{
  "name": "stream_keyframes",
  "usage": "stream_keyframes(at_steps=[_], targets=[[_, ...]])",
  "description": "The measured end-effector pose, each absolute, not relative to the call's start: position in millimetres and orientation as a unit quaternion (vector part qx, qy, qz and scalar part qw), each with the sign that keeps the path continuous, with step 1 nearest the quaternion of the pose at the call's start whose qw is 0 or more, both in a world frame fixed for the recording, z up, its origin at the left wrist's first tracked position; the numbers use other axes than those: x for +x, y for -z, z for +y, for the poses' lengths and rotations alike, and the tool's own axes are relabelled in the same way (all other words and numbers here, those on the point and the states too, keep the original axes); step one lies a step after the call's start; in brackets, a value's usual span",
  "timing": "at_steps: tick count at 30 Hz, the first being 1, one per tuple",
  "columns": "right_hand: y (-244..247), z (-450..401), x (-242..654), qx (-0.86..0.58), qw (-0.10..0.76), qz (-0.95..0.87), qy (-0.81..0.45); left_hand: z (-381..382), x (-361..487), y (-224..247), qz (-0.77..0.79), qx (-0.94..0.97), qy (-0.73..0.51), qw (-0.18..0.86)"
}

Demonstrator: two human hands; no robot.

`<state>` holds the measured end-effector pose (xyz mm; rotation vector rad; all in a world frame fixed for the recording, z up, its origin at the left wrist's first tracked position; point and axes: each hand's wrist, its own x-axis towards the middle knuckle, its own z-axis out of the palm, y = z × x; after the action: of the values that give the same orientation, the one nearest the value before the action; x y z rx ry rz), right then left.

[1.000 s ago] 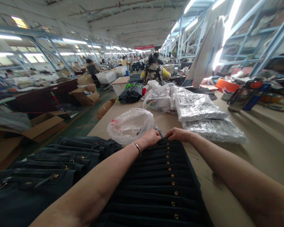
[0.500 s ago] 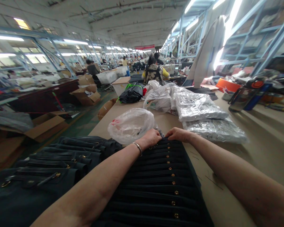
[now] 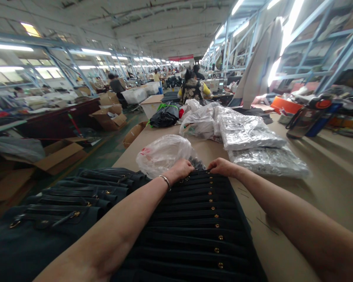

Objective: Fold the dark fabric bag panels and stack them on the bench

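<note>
A row of overlapping black fabric pieces, each with a small gold-coloured metal fitting near its right end, runs away from me on the table. At the far end of that row, the fingers of my right hand pinch the edge of the farthest piece near its right corner. My left hand, with a bangle at the wrist, has its fingers closed on the same edge farther left; its fingertips are partly hidden. Just behind my hands lies an open clear plastic bag with small dark items at its mouth.
Dark bags with zips and gold-coloured hardware overlap on the left. Plastic-wrapped packs are stacked to the right, with a drink bottle beyond. Cardboard boxes stand on the floor at left. A person sits past the table.
My left hand has shifted left along the fabric edge, widening the gap between my hands. More of the small dark items shows between them. The right hand stays nearly in place.
</note>
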<state>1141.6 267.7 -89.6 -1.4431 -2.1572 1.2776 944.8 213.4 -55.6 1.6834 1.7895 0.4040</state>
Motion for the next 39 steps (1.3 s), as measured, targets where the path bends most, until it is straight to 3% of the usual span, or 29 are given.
stream_keyframes(at_steps=[5, 9, 12, 15, 22, 29, 39], targets=[[77.5, 247.2, 1130.3, -0.483, 0.251, -0.757, -0.362, 196.4, 945.7, 42.2, 0.638, 0.581, -0.23, 0.451], [73.0, 215.6, 1112.7, -0.415, 0.302, -0.671, -0.535, 188.2, 956.0, 40.9, 0.51, 0.487, -0.329, 0.629], [73.8, 202.4, 1104.7, -0.361, 0.366, -0.552, -0.656, 186.1, 962.8, 44.2, 0.438, 0.475, -0.344, 0.681], [72.6, 202.5, 1106.5, -0.345, 0.378, -0.501, -0.698, 184.4, 964.8, 45.0, 0.429, 0.461, -0.349, 0.694], [65.3, 217.7, 1128.7, -0.438, 0.342, -0.573, -0.602, 182.4, 959.9, 38.5, 0.553, 0.474, -0.307, 0.613], [96.4, 231.8, 1143.6, -0.519, 0.254, -0.693, -0.431, 193.6, 973.9, 50.8, 0.643, 0.652, -0.178, 0.36], [104.2, 240.9, 1146.9, -0.546, 0.157, -0.768, -0.294, 211.5, 987.7, 56.8, 0.643, 0.709, -0.113, 0.265]])
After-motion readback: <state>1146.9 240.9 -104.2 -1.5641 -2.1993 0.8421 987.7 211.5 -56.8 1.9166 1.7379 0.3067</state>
